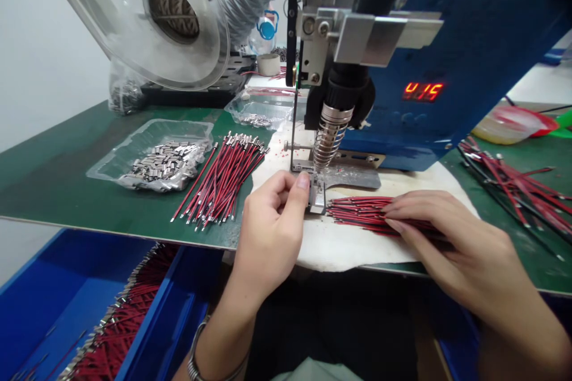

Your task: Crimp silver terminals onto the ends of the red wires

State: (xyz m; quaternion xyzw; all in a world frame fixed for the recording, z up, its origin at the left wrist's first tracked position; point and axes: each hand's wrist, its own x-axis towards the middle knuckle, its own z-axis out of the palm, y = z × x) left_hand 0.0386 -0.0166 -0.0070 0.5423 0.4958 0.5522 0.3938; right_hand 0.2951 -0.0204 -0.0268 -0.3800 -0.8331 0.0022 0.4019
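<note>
My left hand [273,229] is closed, thumb and fingers pinched at the small metal fixture [317,195] under the machine's tip. Whatever sits between those fingertips is too small to make out. Just above is the soldering iron tip with its coiled spring [330,134]. My right hand [451,244] rests with curled fingers over a bundle of red and black wires [357,213], its thumb and fingertips around the right part. The wires lie on a white cloth [330,250], their left ends near the fixture.
The blue soldering machine [429,125] shows red digits. To the left are a clear tray [100,169] of metal connectors and a pile of wires [223,181] with connectors attached. A blue bin [58,268] holds more. Loose wires [518,184] lie at right; a fume hood [129,18] hangs overhead.
</note>
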